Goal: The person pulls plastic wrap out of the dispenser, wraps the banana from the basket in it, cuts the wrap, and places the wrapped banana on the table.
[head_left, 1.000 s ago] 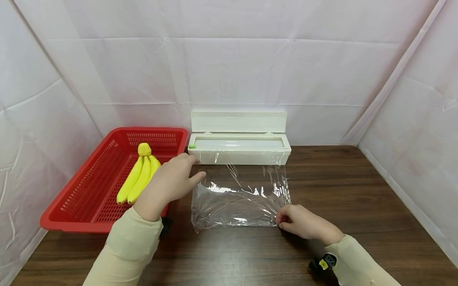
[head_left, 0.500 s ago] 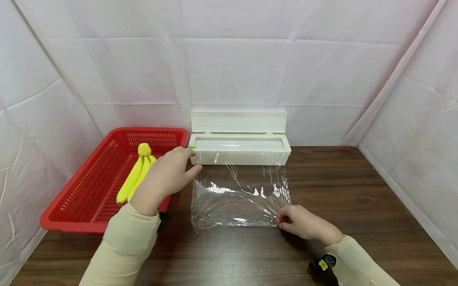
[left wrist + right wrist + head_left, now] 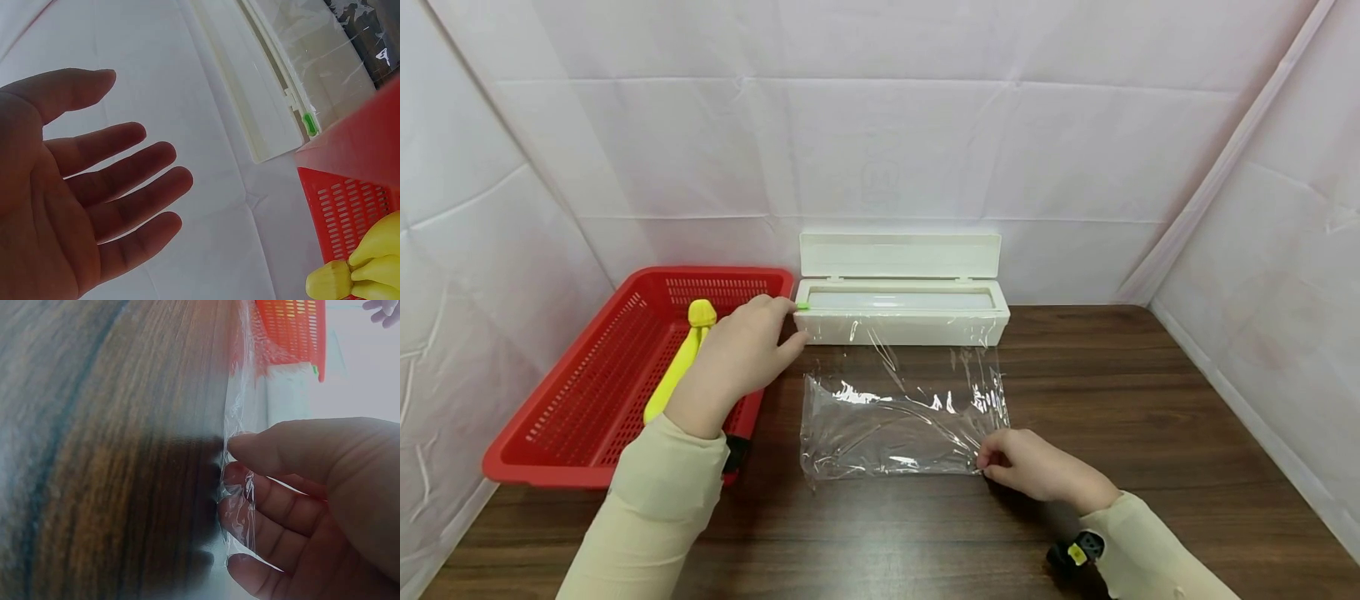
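Observation:
My right hand (image 3: pixel 1037 471) pinches the near right corner of a sheet of clear plastic wrap (image 3: pixel 887 433). In the right wrist view the wrap's crinkled edge (image 3: pixel 234 512) runs between thumb and fingers, low over the tabletop. That sheet stretches from a white cling film dispenser (image 3: pixel 1000 308), whose lid (image 3: pixel 898 254) stands raised against the back. A small green slide cutter (image 3: pixel 802 306) sits at the dispenser's left end. Near it hovers my left hand (image 3: pixel 737 358), holding nothing; the left wrist view shows its fingers (image 3: pixel 137 187) spread and relaxed.
At left stands a red plastic basket (image 3: pixel 550 477) holding yellow bananas (image 3: pixel 673 383), partly hidden behind my left arm. Dark wood tabletop (image 3: pixel 1150 417) extends to the right. White cloth walls (image 3: pixel 887 125) enclose the back and sides.
My left hand has drifted left and slightly back, off the sheet's left edge to beside the green slide cutter, covering more of the bananas. The right hand and the wrap have stayed put.

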{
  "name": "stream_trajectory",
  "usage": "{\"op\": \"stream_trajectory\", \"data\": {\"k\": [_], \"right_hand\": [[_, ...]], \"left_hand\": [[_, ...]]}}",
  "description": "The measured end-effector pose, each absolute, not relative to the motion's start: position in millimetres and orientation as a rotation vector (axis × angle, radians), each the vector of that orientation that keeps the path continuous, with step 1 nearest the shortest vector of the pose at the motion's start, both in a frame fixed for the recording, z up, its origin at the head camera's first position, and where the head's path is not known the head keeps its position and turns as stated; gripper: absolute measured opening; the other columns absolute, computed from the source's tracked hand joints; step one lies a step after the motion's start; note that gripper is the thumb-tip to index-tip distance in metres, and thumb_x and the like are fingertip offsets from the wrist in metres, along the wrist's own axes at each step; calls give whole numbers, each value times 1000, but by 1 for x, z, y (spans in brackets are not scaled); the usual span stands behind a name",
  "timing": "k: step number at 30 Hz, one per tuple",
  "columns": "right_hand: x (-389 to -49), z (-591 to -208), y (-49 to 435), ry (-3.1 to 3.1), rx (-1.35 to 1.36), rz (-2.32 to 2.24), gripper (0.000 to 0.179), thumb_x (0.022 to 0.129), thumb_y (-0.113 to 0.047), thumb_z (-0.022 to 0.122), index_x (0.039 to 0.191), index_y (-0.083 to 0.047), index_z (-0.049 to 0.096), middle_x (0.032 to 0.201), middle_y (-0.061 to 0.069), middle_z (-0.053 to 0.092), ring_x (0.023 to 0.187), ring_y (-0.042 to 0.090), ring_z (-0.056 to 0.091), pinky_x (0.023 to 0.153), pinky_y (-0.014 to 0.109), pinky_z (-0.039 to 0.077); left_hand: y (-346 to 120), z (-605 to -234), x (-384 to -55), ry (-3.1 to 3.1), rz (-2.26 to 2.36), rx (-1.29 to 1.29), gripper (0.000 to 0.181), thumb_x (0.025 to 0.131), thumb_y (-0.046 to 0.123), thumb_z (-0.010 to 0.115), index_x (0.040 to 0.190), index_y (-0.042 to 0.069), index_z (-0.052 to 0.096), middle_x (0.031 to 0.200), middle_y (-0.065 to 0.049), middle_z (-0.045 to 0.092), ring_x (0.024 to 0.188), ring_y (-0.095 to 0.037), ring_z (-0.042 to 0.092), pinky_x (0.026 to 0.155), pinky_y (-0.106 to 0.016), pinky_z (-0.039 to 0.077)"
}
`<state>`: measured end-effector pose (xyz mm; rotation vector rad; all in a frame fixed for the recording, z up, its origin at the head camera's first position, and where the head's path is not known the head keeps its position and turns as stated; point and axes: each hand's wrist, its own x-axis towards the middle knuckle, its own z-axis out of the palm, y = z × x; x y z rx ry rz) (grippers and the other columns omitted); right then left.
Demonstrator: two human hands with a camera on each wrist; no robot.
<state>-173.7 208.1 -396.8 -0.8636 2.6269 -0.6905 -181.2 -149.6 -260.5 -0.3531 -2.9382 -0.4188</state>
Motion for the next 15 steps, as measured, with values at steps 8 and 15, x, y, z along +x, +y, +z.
{"op": "stream_trajectory", "data": {"k": [8,15], "right_hand": [[-173,-397,208,2639,-902,-697,9,84,-6,63,81,-14,62,73,-10,55,66,-2,45,60,20,41],[-173,-396,209,2623,-878,-706,10,86,-6,62,81,-15,62,73,-10,55,65,-2,46,60,20,41]], "left_hand": [[-154,-258,-184,-2979,-450,-297,46,91,29,59,126,-1,53,121,-20,58,109,-33,55,89,-48,49],[-161,-257,-188,-2991,-439,-284,46,92,27,56,126,-3,52,120,-22,57,111,-35,53,94,-49,45]]}}
